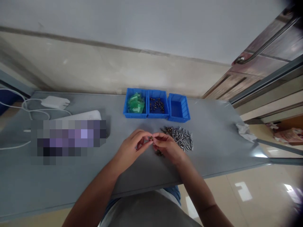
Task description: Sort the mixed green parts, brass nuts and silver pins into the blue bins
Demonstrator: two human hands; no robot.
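Note:
My left hand (pixel 131 148) pinches a small brass-coloured metal part (pixel 151 138) between thumb and forefinger above the table. The fingertips of my right hand (pixel 168 146) are closed on the same part from the other side, partly hiding it. Just below my right fingers lie a few brass-coloured pieces (pixel 159 153). To the right of that hand a pile of silver metal pins (pixel 184 138) is spread on the table, with more brass-coloured pieces (pixel 168 129) at its far left edge.
Three blue bins stand in a row at the back: one with green plastic pieces (pixel 136 103), one with small brass-coloured parts (pixel 158 105), and a right-hand bin (pixel 179 107). A white adapter (pixel 55 102) and cables lie on the grey table (pixel 113 108). Crumpled tissue (pixel 245 132) lies right.

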